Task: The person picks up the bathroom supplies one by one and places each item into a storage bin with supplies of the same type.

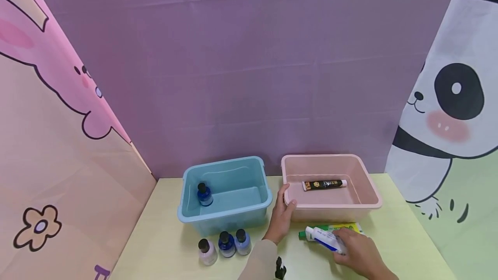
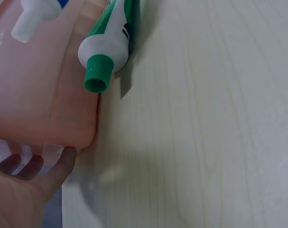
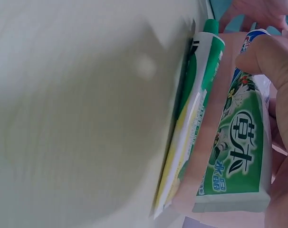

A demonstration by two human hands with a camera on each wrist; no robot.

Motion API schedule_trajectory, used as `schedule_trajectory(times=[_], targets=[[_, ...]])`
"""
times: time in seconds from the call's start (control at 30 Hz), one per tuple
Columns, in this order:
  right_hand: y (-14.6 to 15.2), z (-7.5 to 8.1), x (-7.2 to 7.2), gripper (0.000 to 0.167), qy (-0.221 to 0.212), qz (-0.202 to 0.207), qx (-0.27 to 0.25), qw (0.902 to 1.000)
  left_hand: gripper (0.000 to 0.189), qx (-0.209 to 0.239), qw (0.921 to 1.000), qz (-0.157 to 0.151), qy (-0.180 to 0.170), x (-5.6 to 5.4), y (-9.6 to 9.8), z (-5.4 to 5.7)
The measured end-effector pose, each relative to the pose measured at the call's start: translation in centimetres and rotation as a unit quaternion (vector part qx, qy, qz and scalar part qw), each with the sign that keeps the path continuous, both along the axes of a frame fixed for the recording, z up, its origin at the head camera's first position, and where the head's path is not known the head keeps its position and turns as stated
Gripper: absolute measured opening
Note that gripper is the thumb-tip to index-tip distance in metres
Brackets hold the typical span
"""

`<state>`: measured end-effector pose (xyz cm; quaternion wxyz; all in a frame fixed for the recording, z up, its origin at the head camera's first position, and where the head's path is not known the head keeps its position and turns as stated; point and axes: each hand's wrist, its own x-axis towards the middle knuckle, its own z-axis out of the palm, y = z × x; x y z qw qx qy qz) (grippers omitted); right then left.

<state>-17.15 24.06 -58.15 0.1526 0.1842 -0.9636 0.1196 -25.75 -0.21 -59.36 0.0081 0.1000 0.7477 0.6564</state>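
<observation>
At the near left corner of the pink plastic bin (image 1: 330,215), my left hand (image 1: 281,220) grips the rim, thumb towards the front. My right hand (image 1: 361,252) holds a white toothpaste tube (image 1: 325,239) in front of the bin, its cap pointing left. In the right wrist view that toothpaste tube (image 3: 240,149) shows a green label and my thumb lies across its cap end. A green and yellow toothpaste tube (image 3: 194,109) lies on the table along the bin's front wall, partly behind the held one. Inside the bin lies a black tube (image 1: 324,184) with a white cap.
Left of the pink bin stands a blue bin (image 1: 229,220) holding a dark blue bottle (image 1: 205,195). Before it on the table (image 1: 163,237) stand a pale pink bottle (image 1: 208,254), a dark blue bottle (image 1: 227,246) and a light blue bottle (image 1: 243,243). A purple cloth (image 1: 233,77) hangs behind.
</observation>
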Motion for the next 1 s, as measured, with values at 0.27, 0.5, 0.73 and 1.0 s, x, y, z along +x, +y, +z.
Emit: schedule_trajectory(times=[0.27,0.5,0.73,1.0], targets=[[0.1,1.3,0.3,0.047,-0.044,-0.028,-0.002,0.9987,0.054,-0.003,1.0,0.006,0.005,0.1,0.0,0.0],[0.2,1.8,0.1,0.046,-0.003,-0.023,-0.008,0.9997,0.053,-0.001,1.0,0.003,0.006,0.1,0.1,0.1],[0.4,2.7,-0.3,0.045,-0.004,-0.022,-0.008,0.9997,0.054,0.005,1.0,0.0,0.005,0.0,0.1,0.4],[0.7,3.3,-0.6,0.047,0.029,-0.01,-0.019,0.9994,0.054,0.008,1.0,-0.002,0.003,0.1,0.1,0.4]])
